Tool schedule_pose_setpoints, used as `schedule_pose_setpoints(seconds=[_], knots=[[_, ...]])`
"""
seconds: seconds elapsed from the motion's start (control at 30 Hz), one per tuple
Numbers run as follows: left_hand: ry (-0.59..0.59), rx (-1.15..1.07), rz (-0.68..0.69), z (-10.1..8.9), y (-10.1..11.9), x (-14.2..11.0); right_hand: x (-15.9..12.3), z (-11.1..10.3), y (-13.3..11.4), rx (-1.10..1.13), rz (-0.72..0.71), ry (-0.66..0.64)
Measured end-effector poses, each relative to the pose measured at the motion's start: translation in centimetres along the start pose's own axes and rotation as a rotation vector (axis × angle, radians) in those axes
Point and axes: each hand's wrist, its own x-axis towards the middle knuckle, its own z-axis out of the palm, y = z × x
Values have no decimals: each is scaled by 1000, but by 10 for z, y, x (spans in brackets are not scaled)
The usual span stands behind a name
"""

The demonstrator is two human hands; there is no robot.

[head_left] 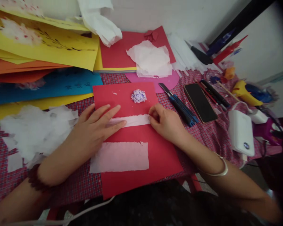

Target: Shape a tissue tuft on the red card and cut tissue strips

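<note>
Head view: the narrow folded strip of thin white paper [138, 120] lies across the red paper sheet [141, 182], between your hands. Your left hand [91, 128], fingers spread, rests on its left end; your right hand [167, 121] pinches its right end, below the purple-speckled white tuft [139, 96].

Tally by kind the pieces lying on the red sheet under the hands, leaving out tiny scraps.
White strip: 1
Flat pale rectangle: 1
Purple-speckled puff: 1
Total: 3
</note>
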Motion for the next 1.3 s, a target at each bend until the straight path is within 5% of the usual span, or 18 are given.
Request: schedule_pose_setpoints(seconds=[0.1,0.23,0.4,0.6,1.0,1.3], knots=[[-8,53,10,1,-2,2,-4,-3,2,67,-68,92],[-32,122,34,-2,1,4,-16,-6,-7,97,-340,195],[-21,121,19,-4,5,6,-28,7,-23,-106,-594,-97],[-22,182,38,-8,3,1,-29,16,-14,-273,-583,-300],[103,194,-84,-13,15,-4,-38,-1,-6,-338,-498,-286],[-217,-33,68,-15,29,-13,-37,-1,-6,-318,-499,-256]])
